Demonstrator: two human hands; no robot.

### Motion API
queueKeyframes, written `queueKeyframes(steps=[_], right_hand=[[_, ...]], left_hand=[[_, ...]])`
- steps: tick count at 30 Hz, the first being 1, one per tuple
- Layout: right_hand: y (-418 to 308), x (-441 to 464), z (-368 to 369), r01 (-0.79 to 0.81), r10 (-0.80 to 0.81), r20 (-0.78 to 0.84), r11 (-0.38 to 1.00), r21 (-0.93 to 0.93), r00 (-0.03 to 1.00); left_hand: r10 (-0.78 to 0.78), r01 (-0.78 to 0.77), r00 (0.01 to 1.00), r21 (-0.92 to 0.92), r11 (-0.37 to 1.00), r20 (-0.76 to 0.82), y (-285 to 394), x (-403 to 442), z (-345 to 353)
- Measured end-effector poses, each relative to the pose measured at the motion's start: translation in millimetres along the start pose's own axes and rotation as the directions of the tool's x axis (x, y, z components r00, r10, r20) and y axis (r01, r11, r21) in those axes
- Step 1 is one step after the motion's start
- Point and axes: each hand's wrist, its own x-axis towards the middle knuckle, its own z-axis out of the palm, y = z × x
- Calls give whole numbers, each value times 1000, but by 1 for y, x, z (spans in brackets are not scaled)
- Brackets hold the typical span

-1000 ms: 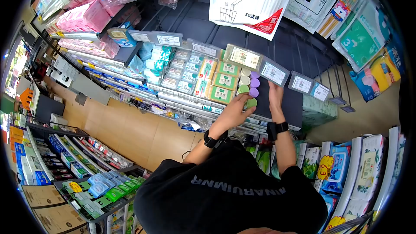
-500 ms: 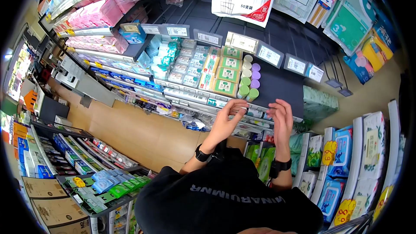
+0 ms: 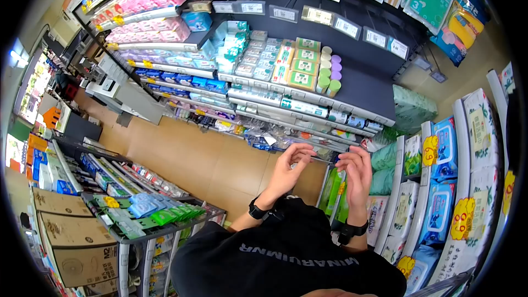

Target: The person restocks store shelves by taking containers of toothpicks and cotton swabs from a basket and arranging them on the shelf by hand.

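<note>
I'm watching left hand (image 3: 290,166) and right hand (image 3: 355,174) hovering empty, fingers loosely curled, half open, clear of shelf (image 3: 364,91). Round-lidded canisters (image 3: 335,76) are standing upright there beside green-and-tan packs (image 3: 304,66); I'm judging them light, stiff, rather smooth, favouring grip around sides below lids.

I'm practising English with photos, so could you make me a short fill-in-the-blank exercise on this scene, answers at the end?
1. The left hand and right hand hold ____.
2. Each wristband is ____ in colour.
3. In the picture, the purple lids stand to the ____ of the white lids.
4. The front tub in line with the purple lids has a ____ lid.

Missing words: nothing; black; right; green.
</note>
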Motion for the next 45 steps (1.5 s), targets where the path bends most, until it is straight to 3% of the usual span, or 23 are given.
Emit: queueKeyframes(steps=[5, 13, 26, 38, 45], right_hand=[[-8, -51, 13, -34, 35, 21, 999, -7, 999], [-31, -104, 20, 17, -17, -28, 1000, 17, 999], [-45, -191, 78, 46, -47, -59, 999, -15, 997], [-57, -322, 124, 66, -97, -305, 992, -109, 947], [-59, -408, 145, 71, -173, -483, 972, -222, 858]], left_hand=[[-76, 76, 997, 38, 996, 3, 9, -53, -3], [-3, -6, 995, 88, 996, 99, 25, -95, -1], [-31, 18, 976, 62, 998, 217, 61, -160, -23], [-108, 110, 876, 24, 994, 470, 62, -237, -27], [-213, 288, 746, -18, 957, 631, 59, -291, -26]])
